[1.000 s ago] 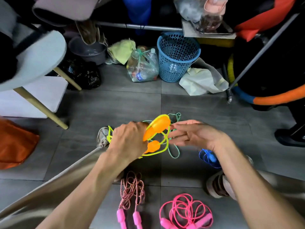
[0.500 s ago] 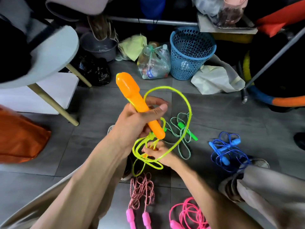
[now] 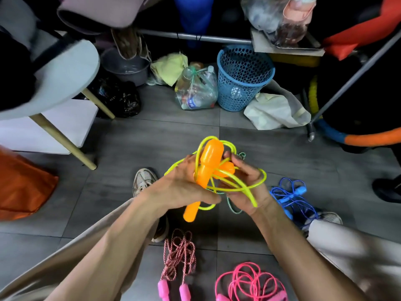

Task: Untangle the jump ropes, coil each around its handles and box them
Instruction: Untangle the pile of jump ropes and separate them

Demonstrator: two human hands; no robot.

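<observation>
Partly hidden, 2 orange handles [image 3: 209,165] (yellow rope [image 3: 243,187] looped) are gripped by both hands [image 3: 217,187].

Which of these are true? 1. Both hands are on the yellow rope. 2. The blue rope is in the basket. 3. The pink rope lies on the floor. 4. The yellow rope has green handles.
1. True: the left hand grips an orange handle and the right hand holds loops of the yellow rope.
2. False: the blue rope lies on the floor, apart from the basket.
3. True: the pink rope lies on the floor.
4. False: its handles are orange.
</observation>
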